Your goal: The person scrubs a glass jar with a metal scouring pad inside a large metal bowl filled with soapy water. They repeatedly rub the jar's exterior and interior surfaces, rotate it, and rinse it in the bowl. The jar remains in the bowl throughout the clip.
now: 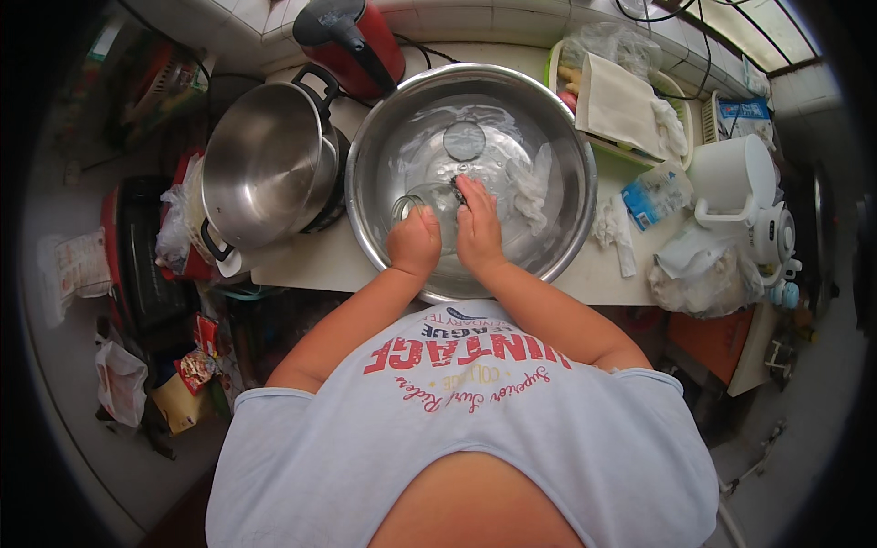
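A wide stainless steel basin (pixel 588 178) with water in it stands before me on the counter. Over its near half, my left hand (pixel 414 243) grips a clear glass jar (pixel 438 198) lying on its side, with its round mouth pointing left. My right hand (pixel 481 229) lies flat against the jar's other end, fingers extended. A small dark piece, perhaps a scourer (pixel 458 190), shows at the right fingertips; the palm hides the rest. In the water farther back is a round clear disc (pixel 464 140). A crumpled white cloth or film (pixel 531 192) lies to the right in the basin.
Left of the basin stands a steel pot (pixel 264 164) with black handles, and behind it a red kettle (pixel 373 48). To the right are a loaded green-rimmed basket (pixel 651 161), a blue and white packet (pixel 656 195), a white jug (pixel 730 178) and a filled plastic bag (pixel 709 274).
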A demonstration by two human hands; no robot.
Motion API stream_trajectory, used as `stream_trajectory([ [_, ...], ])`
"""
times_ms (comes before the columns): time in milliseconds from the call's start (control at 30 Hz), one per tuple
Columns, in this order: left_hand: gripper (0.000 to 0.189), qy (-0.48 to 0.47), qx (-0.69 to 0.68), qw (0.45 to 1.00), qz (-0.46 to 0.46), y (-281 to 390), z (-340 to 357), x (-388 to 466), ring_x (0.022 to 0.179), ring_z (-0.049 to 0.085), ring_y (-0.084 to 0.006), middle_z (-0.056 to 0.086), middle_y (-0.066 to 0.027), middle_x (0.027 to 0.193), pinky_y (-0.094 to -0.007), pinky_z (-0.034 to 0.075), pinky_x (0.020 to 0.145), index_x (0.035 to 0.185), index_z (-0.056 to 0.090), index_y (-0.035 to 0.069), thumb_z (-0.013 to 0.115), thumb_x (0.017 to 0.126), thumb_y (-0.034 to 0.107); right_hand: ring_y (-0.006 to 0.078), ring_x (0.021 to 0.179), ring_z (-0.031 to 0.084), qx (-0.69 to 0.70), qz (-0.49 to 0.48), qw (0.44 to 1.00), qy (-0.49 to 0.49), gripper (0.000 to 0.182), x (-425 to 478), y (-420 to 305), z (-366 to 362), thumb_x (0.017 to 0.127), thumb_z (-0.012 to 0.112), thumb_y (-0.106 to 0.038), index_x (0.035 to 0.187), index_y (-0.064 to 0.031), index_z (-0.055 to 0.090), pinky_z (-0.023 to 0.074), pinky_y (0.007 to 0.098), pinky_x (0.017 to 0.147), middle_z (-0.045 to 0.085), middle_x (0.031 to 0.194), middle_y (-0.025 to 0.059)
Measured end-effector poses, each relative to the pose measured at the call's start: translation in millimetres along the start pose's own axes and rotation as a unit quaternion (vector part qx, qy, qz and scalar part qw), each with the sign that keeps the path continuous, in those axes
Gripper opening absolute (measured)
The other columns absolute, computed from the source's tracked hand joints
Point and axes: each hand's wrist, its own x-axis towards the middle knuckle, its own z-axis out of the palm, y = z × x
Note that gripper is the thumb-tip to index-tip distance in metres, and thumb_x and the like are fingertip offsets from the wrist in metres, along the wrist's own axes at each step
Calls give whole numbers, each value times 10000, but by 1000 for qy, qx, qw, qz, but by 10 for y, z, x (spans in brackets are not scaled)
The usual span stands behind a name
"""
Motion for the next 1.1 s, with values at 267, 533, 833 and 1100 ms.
stream_trajectory([
  [267,355,-22,17,999,16,-48,9,-30,657,602,-485,624,-254,697,-588,458,622,855,566,24,428,1009,313,391,1053,624,-42,98,960,-259,391,923,887,162,923,430,-264,995,-19,726,474,424,940,693,1063,214],
  [533,353,9,-43,999,3,-138,25,-52,691,602,-491,631,-268,737,-586,456,639,862,565,16,432,1009,308,352,989,644,-331,69,934,114,348,632,1137,72,914,551,-274,1117,-25,683,489,418,894,696,1063,193],
  [833,351,12,-57,997,-41,-136,17,29,722,614,-494,639,-269,746,-583,470,670,871,600,11,445,997,301,295,972,638,23,22,999,-34,226,65,-80,-310,956,514,-194,1039,-67,681,454,411,927,701,1031,118],
  [1100,340,-11,8,998,61,-148,45,-77,606,603,-467,623,-232,663,-566,474,574,820,574,41,456,993,309,352,890,666,3,111,974,-195,270,617,105,-117,900,512,-229,937,-65,723,504,419,831,718,942,141],
])
